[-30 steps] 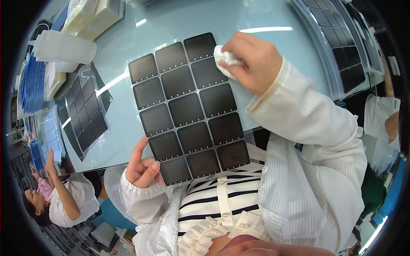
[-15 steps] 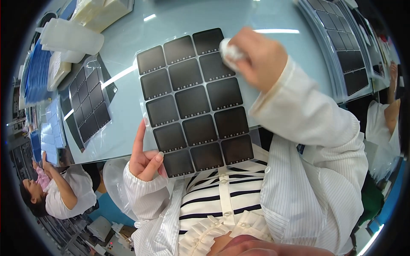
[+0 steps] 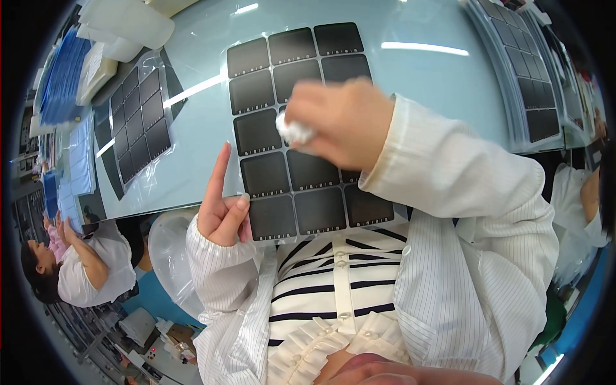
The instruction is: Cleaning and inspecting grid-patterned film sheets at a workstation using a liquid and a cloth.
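Observation:
A clear sheet bearing dark rectangular panels [image 3: 264, 174] in rows of three lies in front of me, its near end at the table edge by my body. My left hand [image 3: 223, 208] grips its near left edge between thumb and fingers, the index finger stretched out along the side. My right hand [image 3: 350, 122], slightly blurred, is closed around a crumpled white wipe [image 3: 294, 130]. The wipe is over the middle of the sheet and seems to touch it. My right hand and sleeve hide several panels beneath them.
On the glossy table [image 3: 423, 83], a similar panel sheet [image 3: 136, 125] lies to the left. Stacked panel sheets [image 3: 542, 125] are at the far right. White plastic containers [image 3: 131, 25] and a blue stack [image 3: 61, 80] stand far left. A person [image 3: 90, 266] sits at the left.
My right hand has swept the wipe from the sheet's far right edge toward me and left, to its middle. The left hand keeps its grip; the view has shifted slightly.

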Demonstrator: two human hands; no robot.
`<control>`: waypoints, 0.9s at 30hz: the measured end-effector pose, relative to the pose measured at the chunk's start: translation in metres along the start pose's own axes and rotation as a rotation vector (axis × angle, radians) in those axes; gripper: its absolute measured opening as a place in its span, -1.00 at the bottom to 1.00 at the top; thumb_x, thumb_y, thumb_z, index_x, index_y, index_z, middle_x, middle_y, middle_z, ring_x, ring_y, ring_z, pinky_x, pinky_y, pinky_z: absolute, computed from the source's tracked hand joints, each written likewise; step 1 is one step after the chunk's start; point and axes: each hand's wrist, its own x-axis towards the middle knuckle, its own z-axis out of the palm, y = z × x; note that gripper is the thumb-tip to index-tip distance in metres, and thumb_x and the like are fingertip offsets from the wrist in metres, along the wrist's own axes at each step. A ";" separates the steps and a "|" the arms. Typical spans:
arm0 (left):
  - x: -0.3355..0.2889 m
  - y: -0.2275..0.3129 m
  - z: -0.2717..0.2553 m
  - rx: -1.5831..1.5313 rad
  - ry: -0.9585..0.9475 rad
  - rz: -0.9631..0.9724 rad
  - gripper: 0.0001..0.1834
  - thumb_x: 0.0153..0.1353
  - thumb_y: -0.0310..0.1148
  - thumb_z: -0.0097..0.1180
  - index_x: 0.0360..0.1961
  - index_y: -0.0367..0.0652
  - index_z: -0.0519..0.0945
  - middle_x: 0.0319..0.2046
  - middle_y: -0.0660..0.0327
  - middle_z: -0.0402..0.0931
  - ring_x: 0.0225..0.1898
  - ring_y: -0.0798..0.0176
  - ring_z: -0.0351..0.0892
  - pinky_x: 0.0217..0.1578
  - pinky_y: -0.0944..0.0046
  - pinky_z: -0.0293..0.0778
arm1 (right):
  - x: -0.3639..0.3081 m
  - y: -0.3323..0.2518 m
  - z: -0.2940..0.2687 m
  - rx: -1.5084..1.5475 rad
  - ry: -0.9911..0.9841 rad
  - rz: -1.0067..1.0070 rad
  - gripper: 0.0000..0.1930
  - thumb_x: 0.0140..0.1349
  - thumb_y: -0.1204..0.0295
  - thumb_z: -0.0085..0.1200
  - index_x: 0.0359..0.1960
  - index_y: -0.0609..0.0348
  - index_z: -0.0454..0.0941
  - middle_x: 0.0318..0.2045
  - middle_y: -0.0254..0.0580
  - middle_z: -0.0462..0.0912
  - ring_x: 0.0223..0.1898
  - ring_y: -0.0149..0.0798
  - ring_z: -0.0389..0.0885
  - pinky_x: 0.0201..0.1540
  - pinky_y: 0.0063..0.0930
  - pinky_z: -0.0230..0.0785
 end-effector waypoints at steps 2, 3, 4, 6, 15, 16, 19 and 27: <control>0.002 0.001 0.000 0.006 -0.044 0.041 -0.23 0.25 -0.37 -0.11 0.31 -0.22 -0.29 -0.79 0.37 0.32 -0.83 0.53 0.24 -0.77 0.58 0.21 | 0.008 0.042 -0.011 -0.088 0.244 0.078 -0.79 -0.02 0.38 0.14 -0.37 0.20 0.46 -0.44 -0.10 0.51 -0.40 -0.01 0.51 -0.36 -0.31 0.38; 0.007 0.001 0.001 0.007 -0.058 0.048 -0.23 0.25 -0.37 -0.11 0.31 -0.22 -0.29 -0.79 0.37 0.32 -0.83 0.53 0.24 -0.77 0.58 0.21 | 0.010 0.064 -0.026 -0.062 0.292 0.222 -0.77 -0.01 0.38 0.14 -0.36 0.25 0.45 -0.44 -0.05 0.52 -0.39 0.01 0.52 -0.33 -0.33 0.38; 0.007 0.000 0.002 0.011 -0.058 0.047 -0.24 0.25 -0.38 -0.11 0.31 -0.22 -0.29 -0.79 0.38 0.33 -0.83 0.54 0.24 -0.77 0.58 0.21 | 0.008 0.067 -0.025 -0.132 0.296 0.212 -0.77 -0.01 0.39 0.14 -0.35 0.24 0.45 -0.43 -0.06 0.52 -0.40 0.01 0.52 -0.34 -0.32 0.38; 0.008 -0.002 0.002 0.014 -0.050 0.044 -0.24 0.25 -0.39 -0.12 0.31 -0.22 -0.30 -0.78 0.38 0.33 -0.84 0.54 0.24 -0.78 0.58 0.21 | 0.001 0.050 -0.013 -0.144 0.221 0.079 -0.79 -0.01 0.41 0.14 -0.35 0.22 0.44 -0.43 -0.09 0.50 -0.42 -0.01 0.53 -0.35 -0.30 0.39; 0.006 -0.005 0.003 -0.035 -0.053 0.096 -0.27 0.23 -0.47 -0.17 0.32 -0.18 -0.27 -0.75 0.38 0.35 -0.82 0.56 0.20 -0.77 0.58 0.19 | 0.001 0.064 -0.031 -0.051 0.309 0.375 -0.78 -0.02 0.43 0.15 -0.32 0.22 0.47 -0.43 -0.06 0.53 -0.41 -0.07 0.55 -0.37 -0.37 0.38; 0.005 -0.005 0.005 -0.016 -0.018 0.080 -0.28 0.23 -0.47 -0.18 0.32 -0.17 -0.25 -0.75 0.39 0.34 -0.82 0.56 0.19 -0.77 0.58 0.18 | -0.003 0.052 -0.022 -0.045 0.304 0.370 -0.78 -0.02 0.43 0.15 -0.32 0.22 0.47 -0.43 -0.06 0.53 -0.41 -0.07 0.55 -0.37 -0.37 0.38; -0.002 -0.008 0.008 0.013 0.064 0.084 -0.32 0.25 -0.47 -0.18 0.32 -0.16 -0.19 -0.77 0.40 0.33 -0.82 0.57 0.18 -0.78 0.57 0.14 | -0.013 -0.007 -0.005 0.104 -0.111 -0.068 -0.74 -0.10 0.43 0.22 -0.35 0.15 0.45 -0.46 -0.15 0.46 -0.43 -0.13 0.48 -0.39 -0.38 0.35; -0.001 -0.007 0.037 0.019 0.248 0.040 -0.41 0.30 -0.39 -0.18 0.30 -0.14 -0.07 -0.81 0.37 0.33 -0.83 0.53 0.19 -0.80 0.53 0.18 | -0.006 0.055 -0.018 -0.217 0.345 0.145 -0.81 0.00 0.44 0.11 -0.35 0.23 0.46 -0.49 -0.05 0.52 -0.45 -0.09 0.54 -0.37 -0.35 0.38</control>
